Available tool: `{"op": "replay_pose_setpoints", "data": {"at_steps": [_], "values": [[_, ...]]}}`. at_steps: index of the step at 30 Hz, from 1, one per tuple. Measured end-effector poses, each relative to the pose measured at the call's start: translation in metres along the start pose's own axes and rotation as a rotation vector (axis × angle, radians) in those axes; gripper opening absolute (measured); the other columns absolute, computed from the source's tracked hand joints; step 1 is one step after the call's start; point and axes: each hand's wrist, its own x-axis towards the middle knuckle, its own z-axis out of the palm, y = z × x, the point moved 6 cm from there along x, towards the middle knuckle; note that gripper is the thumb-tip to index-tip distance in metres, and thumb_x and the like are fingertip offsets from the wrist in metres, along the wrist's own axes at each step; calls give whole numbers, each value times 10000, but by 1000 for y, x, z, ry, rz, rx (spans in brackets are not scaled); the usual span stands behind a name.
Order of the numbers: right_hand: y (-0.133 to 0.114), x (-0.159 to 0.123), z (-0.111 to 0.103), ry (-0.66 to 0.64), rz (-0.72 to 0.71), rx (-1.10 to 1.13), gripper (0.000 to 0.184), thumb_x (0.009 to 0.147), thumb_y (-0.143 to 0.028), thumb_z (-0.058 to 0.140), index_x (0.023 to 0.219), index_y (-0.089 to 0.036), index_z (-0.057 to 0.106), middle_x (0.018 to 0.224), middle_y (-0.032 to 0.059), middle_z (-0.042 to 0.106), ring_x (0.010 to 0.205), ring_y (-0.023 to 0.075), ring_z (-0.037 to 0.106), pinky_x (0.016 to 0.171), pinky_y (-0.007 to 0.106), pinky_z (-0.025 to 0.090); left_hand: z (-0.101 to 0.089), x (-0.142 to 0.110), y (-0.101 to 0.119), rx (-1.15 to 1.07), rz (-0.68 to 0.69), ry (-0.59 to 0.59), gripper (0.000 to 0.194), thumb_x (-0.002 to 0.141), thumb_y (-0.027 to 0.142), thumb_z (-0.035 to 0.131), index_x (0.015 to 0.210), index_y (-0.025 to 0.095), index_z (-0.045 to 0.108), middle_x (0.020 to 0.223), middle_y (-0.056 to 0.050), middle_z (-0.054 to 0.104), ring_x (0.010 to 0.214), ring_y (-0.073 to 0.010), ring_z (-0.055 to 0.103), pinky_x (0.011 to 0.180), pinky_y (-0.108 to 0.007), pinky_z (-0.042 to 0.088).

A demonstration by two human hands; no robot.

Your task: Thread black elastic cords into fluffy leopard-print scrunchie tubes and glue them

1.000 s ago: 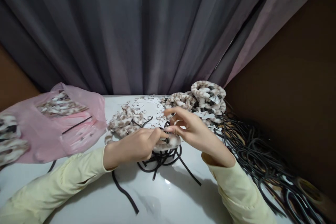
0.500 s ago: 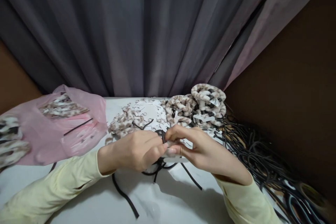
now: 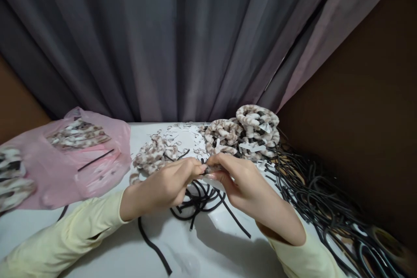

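Observation:
My left hand and my right hand meet over the middle of the white table, both closed with fingertips nearly touching. Between them shows a small bit of black cord, pinched by the left thumb and fingers. A fuzzy brown-and-white piece sits in the right pinch, mostly covered by the fingers. Below the hands lies a loose tangle of black cords on the table. Behind my left hand rests a pile of fuzzy mottled pieces.
Fuzzy braided rings with white tags are stacked at the back right. Small metal hooks surround a white patch at the back. A pink plastic bag lies left, a heap of black cords right. A grey curtain hangs behind.
Both hands have risen slightly away from me, still pinching together. More of the black cord tangle beneath them is uncovered. The cord loop between the fingers has mostly gone from sight.

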Motion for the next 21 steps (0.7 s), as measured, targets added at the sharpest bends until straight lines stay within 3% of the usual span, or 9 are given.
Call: {"op": "replay_pose_setpoints", "data": {"at_steps": [3, 5, 12, 18, 21], "values": [[-3, 0, -1, 92, -45, -57, 158, 825, -41, 405, 881, -172, 475, 767, 41, 586, 694, 139, 532, 621, 220, 392, 3, -4, 15, 237, 154, 17, 198, 820, 53, 398, 951, 194, 445, 920, -71, 592, 862, -162, 580, 755, -260, 459], [-5, -1, -1, 145, -89, -101, 183, 827, -21, 387, 894, -172, 467, 770, 45, 579, 713, 146, 525, 654, 239, 401, 3, -5, 20, 323, 169, 79, 178, 840, 94, 451, 981, 196, 414, 947, -68, 600, 883, -150, 595, 760, -230, 467], [-8, -3, 7, 230, -176, -102, 241, 837, -4, 368, 987, -189, 408, 820, 46, 554, 751, 156, 522, 677, 272, 427, -1, -9, 23, 424, 253, 329, 112, 843, 91, 467, 899, 186, 446, 841, -44, 614, 771, -123, 614, 646, -178, 483], [-8, -4, 11, 253, -215, -30, 256, 838, 0, 376, 982, -208, 411, 827, 33, 540, 784, 152, 531, 692, 271, 442, -1, -11, 25, 412, 305, 348, 133, 835, 57, 463, 913, 163, 477, 805, -36, 592, 764, -105, 595, 653, -155, 461], [-6, -3, 10, 253, -225, -55, 244, 844, -14, 374, 992, -205, 410, 825, 33, 537, 766, 152, 529, 684, 274, 440, -2, -7, 16, 278, 175, 295, 76, 851, 102, 464, 870, 171, 490, 783, -12, 587, 725, -93, 578, 649, -165, 444]]}}
